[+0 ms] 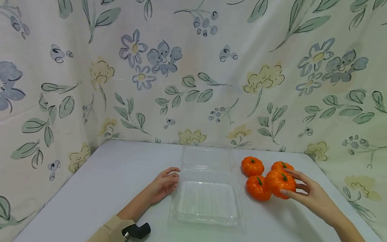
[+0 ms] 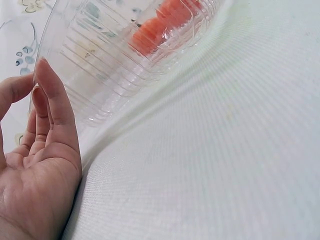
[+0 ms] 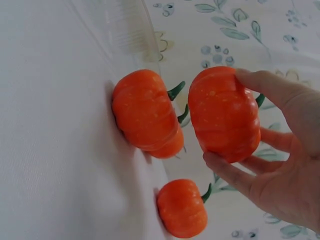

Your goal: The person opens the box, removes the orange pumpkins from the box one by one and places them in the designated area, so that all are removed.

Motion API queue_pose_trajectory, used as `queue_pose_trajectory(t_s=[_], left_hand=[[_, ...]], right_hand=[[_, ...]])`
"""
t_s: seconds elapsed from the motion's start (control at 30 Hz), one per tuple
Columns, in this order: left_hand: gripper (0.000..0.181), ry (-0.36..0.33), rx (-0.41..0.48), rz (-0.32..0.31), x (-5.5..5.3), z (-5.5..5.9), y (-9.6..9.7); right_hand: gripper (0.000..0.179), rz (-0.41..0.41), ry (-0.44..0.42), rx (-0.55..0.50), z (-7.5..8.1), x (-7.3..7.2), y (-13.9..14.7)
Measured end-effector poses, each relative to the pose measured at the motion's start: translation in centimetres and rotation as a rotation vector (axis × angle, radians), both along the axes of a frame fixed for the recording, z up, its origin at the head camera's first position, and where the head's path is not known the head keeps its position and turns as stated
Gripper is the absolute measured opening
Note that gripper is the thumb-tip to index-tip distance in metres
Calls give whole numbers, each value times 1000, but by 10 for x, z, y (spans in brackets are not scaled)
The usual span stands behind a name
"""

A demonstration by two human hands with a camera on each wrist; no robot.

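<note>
My right hand holds a small orange toy pumpkin with a green stem, thumb and fingers around its sides. In the right wrist view that pumpkin is off the table. Close beside it are three more: a front pumpkin, a back left pumpkin and a partly hidden pumpkin behind the held one. At the left edge of an unfolded clear plastic clamshell box is my left hand. Thumb and fingertips pinch its rim in the left wrist view.
The box's lid lies folded back toward the curtain. A white table carries everything, with a floral curtain behind and at both sides. A black device is strapped at the left sleeve.
</note>
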State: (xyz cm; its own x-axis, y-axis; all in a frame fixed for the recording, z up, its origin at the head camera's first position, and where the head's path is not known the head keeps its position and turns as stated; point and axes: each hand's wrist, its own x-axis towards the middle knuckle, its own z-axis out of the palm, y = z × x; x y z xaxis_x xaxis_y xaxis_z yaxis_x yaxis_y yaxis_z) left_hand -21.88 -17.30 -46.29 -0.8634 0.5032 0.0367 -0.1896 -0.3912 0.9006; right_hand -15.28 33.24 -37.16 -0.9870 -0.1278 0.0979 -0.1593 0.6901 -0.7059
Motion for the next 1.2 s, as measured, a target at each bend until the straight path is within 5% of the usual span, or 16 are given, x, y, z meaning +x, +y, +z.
queue_pose_trajectory(t_s=[1.2], left_hand=[[25,-21,0,9,1,3,1]], right_hand=[[72,-22,-49,18,-8,-10,31]])
